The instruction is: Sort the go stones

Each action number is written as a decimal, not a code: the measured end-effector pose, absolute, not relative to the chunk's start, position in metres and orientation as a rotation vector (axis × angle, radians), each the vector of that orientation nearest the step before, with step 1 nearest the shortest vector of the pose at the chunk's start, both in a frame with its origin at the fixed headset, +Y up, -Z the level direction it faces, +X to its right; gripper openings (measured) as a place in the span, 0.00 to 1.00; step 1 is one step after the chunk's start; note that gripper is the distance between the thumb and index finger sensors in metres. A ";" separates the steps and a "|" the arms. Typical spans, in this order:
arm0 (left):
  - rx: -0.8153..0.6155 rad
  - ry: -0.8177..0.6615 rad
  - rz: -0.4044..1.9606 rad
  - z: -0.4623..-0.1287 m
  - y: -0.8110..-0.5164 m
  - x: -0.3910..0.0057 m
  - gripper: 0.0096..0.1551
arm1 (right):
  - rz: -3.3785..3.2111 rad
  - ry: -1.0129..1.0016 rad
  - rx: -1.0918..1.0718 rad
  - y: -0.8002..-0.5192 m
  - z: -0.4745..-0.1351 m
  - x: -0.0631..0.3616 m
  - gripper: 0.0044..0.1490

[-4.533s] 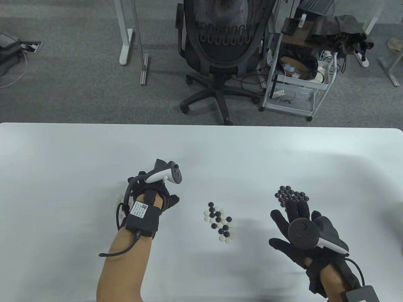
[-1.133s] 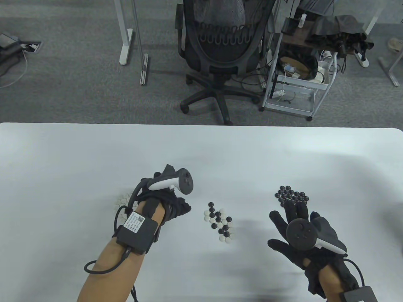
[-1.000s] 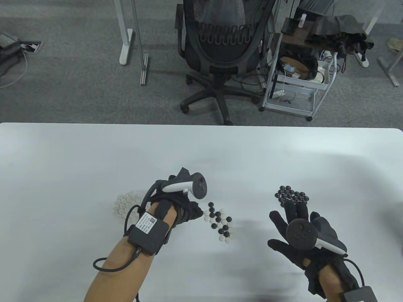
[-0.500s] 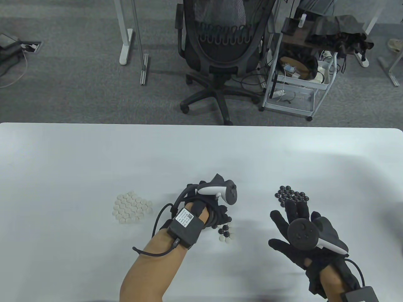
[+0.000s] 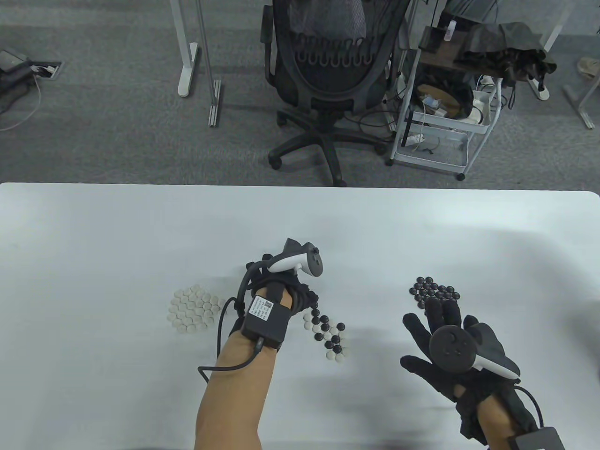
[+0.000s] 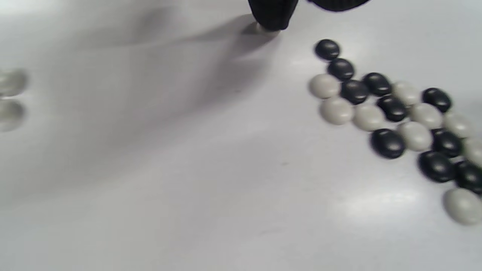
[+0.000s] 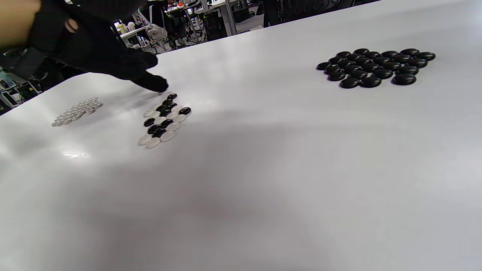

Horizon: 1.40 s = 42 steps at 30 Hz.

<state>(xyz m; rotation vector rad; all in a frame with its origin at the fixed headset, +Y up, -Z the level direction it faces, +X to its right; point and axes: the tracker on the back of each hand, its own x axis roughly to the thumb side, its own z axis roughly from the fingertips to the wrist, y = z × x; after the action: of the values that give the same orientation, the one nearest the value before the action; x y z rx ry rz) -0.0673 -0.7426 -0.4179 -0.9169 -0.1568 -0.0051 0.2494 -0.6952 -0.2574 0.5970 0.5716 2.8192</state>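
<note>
The left hand (image 5: 281,300) was held with a fingertip (image 6: 269,17) pressed on a white stone (image 6: 268,29) just beside the mixed pile (image 5: 328,335); the right hand (image 5: 450,347) was spread flat on the surface (image 5: 93,234). White stones (image 5: 192,310) and black stones (image 5: 433,290) had largely been sorted, while the mixed pile remained between them.

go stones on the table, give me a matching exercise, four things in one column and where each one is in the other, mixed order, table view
Things:
1. white stone pile
2. black stone pile
3. mixed stone pile
4. left hand

Places (as the table view shows them):
A. farthest to the right, just beyond the right hand's fingertips
B. in the middle, between the two sorted piles
C. farthest to the left
D. at the upper left edge of the mixed pile, a fingertip down on the table

Pairs: 1-C, 2-A, 3-B, 4-D
</note>
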 end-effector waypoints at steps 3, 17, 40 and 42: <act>-0.941 -0.164 0.004 -0.407 -0.742 -0.095 0.37 | 2.818 0.577 0.597 -0.695 -0.257 0.249 0.54; -0.935 -0.074 -0.033 -0.352 -0.739 -0.190 0.36 | 2.832 0.592 0.605 -0.697 -0.257 0.245 0.54; -0.794 -0.313 -0.045 -0.335 -0.702 -0.118 0.41 | 2.836 0.603 0.605 -0.698 -0.257 0.243 0.54; -0.807 -0.354 -0.057 -0.336 -0.706 -0.100 0.40 | 2.835 0.603 0.605 -0.698 -0.257 0.243 0.54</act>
<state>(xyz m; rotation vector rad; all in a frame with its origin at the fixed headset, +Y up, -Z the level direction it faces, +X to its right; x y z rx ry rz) -0.0997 -0.7055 -0.3364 -0.8071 -0.3540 -0.0572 0.2428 -0.6979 -0.2565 0.6054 0.6031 2.8351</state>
